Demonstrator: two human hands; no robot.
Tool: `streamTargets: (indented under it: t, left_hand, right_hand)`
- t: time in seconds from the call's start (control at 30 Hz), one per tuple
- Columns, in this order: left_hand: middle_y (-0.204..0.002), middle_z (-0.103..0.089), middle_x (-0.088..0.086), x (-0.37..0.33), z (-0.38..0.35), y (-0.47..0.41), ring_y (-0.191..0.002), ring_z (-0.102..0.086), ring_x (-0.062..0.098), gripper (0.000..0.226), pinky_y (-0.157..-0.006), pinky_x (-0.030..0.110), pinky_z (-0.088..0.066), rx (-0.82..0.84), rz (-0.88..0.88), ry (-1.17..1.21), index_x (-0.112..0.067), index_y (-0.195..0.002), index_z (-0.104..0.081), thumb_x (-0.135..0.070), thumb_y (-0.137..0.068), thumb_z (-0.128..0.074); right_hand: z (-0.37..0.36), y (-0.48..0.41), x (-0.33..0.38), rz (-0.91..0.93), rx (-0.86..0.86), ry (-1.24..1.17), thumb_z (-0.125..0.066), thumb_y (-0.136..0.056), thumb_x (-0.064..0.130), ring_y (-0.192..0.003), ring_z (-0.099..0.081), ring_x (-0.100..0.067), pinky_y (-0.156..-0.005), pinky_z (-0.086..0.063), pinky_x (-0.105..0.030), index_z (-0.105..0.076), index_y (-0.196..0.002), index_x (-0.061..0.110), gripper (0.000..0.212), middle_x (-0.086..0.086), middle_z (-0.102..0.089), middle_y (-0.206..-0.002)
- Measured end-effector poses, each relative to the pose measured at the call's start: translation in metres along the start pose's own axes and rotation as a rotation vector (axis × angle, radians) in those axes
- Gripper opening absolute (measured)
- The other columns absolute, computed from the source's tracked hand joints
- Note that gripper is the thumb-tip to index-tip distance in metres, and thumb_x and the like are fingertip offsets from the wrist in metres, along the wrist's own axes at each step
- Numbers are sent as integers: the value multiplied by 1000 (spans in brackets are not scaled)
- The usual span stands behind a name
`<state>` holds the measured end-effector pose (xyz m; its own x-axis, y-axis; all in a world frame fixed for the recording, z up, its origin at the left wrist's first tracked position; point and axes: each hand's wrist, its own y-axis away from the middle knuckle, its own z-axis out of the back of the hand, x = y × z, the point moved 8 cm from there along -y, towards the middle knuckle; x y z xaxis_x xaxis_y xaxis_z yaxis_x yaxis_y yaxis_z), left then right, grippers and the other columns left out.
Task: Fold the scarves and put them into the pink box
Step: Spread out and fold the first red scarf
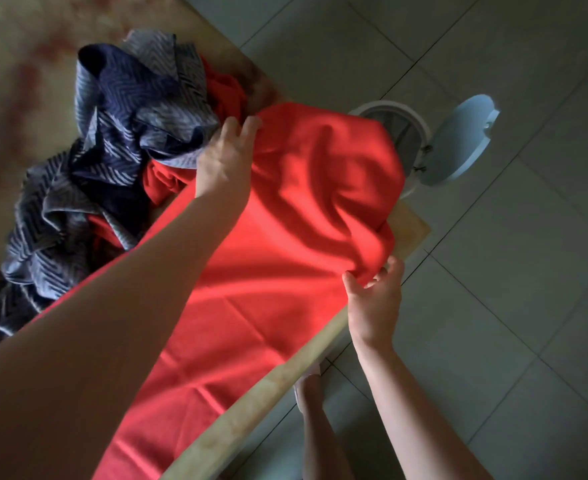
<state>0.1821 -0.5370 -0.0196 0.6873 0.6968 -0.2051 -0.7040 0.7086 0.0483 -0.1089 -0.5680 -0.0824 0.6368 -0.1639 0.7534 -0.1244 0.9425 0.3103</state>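
Step in hand: folding the red scarf [285, 220], which lies spread on the table [244, 410]. Our right hand [375, 299] pinches its right corner between thumb and fingers. Our left hand [226, 157] rests on its far edge, beside the blue scarf [112, 133]; we cannot tell whether it grips. Next move, as we judge it: carry the corner left and match the edges. The pink box is not in view.

Dim, uneven light, soft shadows, blurred upper-left corner, wide-angle edge distortion.
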Motion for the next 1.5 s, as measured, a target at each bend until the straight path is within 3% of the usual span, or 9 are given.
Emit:
streamTargets:
  t: [0.13,0.23,0.33,0.6,0.77,0.93,1.07,1.3,1.5]
  left_hand:
    - [-135,-40,12,-7,-7,15,-117,-44,31,53,-89,40,-43,5,-83,102,-21,-136,-45,3,-88,-42]
    - [-140,-39,12,-5,1,25,-122,-43,31,57,-98,40,-43,-53,-97,236,-18,-134,-48,4,-82,-50]
    - [-135,-46,10,1,18,40,-120,-46,29,57,-99,37,-41,-90,-113,343,-15,-131,-52,2,-77,-57]
    - [-109,-58,10,99,33,143,-102,-56,29,32,-89,39,-45,-222,196,510,-10,-110,-61,-2,-79,-57]
    - [-111,-57,18,192,18,197,-106,-52,36,37,-95,42,-39,-160,430,386,-4,-114,-56,-1,-78,-63]
    - [-112,-60,14,230,7,205,-115,-48,33,42,-98,40,-29,43,548,247,-11,-121,-53,-22,-84,-66]
    - [-108,-66,7,237,19,200,-111,-52,28,29,-96,37,-27,2,526,233,-18,-110,-64,-27,-82,-67]
    - [-101,-66,3,252,38,200,-105,-49,29,17,-90,36,-31,-231,585,289,-18,-98,-66,-21,-81,-65]
    - [-100,-66,0,262,39,189,-106,-47,25,16,-82,31,-38,-325,625,328,-19,-97,-67,-18,-81,-62]
  right_hand:
    - [-7,9,-2,-33,9,-8,-73,-74,6,-104,-59,-36,-90,-47,-46,-37,-130,4,67,-19,-60,-114]
    - [-5,16,8,30,-26,25,-78,-70,5,-122,-39,-25,-104,-28,-13,-26,-141,-3,89,-24,-42,-136]
    - [1,25,33,161,-116,138,-84,-61,11,-124,-30,-28,-105,-17,-26,-27,-143,-1,100,-25,-34,-137]
    - [-80,84,106,661,297,158,-63,-74,5,-117,-46,-25,-104,-30,-29,-60,-115,10,42,-10,-54,-125]
    - [-159,117,170,1050,526,266,-59,-71,-1,-105,-50,-25,-97,-36,-34,-65,-110,11,41,-2,-63,-117]
    - [-232,129,200,1257,693,717,-66,-80,13,-120,-43,-29,-98,-22,-37,-59,-122,16,43,-2,-61,-122]
    - [-254,124,211,1312,691,1037,-68,-82,31,-122,-36,-27,-102,-7,-34,-63,-112,21,32,-7,-62,-113]
    - [-258,122,230,1346,573,831,-59,-77,2,-106,-46,-25,-103,-15,-35,-59,-83,18,16,2,-65,-91]
    - [-263,123,241,1435,239,817,-59,-77,4,-95,-55,-31,-85,-23,-34,-64,-79,17,13,-3,-67,-79]
